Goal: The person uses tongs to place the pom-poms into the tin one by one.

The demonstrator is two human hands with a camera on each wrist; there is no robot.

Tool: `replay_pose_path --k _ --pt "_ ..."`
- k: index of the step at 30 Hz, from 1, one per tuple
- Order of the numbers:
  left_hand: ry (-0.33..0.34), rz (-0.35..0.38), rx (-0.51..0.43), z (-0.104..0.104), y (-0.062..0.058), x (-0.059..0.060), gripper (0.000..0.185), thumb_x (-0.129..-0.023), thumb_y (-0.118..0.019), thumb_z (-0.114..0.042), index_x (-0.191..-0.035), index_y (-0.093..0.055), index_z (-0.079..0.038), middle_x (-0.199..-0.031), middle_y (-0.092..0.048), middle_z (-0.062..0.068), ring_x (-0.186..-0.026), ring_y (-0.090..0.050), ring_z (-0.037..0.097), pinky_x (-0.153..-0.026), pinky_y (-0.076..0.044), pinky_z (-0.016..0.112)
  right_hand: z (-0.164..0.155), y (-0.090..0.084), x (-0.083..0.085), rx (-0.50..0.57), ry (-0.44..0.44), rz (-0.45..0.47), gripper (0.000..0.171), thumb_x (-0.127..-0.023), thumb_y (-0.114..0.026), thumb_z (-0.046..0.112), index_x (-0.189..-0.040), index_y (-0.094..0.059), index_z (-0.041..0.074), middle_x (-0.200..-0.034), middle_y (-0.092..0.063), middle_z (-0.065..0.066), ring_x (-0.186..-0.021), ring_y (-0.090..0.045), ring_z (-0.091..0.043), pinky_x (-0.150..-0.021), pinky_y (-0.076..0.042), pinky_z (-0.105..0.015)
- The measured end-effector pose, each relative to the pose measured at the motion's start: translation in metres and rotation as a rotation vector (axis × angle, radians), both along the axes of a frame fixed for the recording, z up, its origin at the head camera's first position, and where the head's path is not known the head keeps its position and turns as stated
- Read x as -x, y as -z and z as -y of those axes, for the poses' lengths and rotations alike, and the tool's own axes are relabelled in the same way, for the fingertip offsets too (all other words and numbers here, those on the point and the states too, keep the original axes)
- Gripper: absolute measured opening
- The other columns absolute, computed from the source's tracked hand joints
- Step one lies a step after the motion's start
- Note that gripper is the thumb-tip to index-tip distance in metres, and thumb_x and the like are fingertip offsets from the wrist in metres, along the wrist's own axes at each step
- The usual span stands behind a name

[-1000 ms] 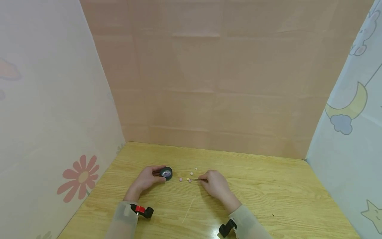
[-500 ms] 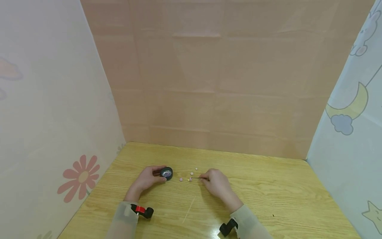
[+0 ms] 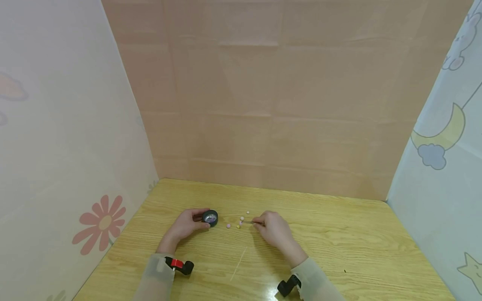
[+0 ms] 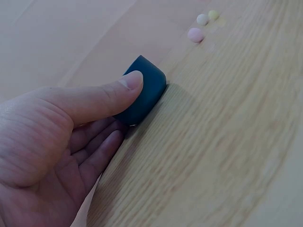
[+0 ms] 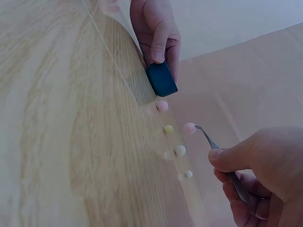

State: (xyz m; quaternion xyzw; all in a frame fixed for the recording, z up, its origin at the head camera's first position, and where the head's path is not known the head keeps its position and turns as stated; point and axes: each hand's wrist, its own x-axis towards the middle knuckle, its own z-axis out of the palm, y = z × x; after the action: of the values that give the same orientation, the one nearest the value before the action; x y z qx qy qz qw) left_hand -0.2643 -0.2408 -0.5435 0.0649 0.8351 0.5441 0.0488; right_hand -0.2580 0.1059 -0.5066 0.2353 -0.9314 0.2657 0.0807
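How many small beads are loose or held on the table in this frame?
5. One pink bead nearest the dark container, a yellow one, a pink one at the tweezers' tip, then two pale ones. The container may hide more.

I see a wooden table (image 3: 339,242) of pale yellow grain, glossy near my edge where it catches the light. A plain peach-pink panel (image 3: 263,104) closes off the back. On the left stands a pale panel printed with a red flower (image 3: 101,223); on the right, a light blue one with a yellow moon (image 3: 446,131) and a cloud (image 3: 431,156).
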Motion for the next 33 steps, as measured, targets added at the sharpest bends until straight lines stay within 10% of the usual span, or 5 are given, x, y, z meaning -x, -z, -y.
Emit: replay_pose_path --k 33 --pt "0.012 -0.010 0.013 0.000 -0.002 0.000 0.058 -0.090 -0.089 -0.016 -0.144 -0.069 -0.011 -0.140 -0.069 0.013 -0.129 -0.065 0.032 -0.110 -0.051 0.051 0.014 -0.004 0.000 0.122 -0.042 0.043 0.013 -0.098 -0.080 0.017 -0.110 -0.087 0.017 -0.094 -0.072 0.006 -0.074 -0.061 -0.005 -0.061 -0.052 -0.025"
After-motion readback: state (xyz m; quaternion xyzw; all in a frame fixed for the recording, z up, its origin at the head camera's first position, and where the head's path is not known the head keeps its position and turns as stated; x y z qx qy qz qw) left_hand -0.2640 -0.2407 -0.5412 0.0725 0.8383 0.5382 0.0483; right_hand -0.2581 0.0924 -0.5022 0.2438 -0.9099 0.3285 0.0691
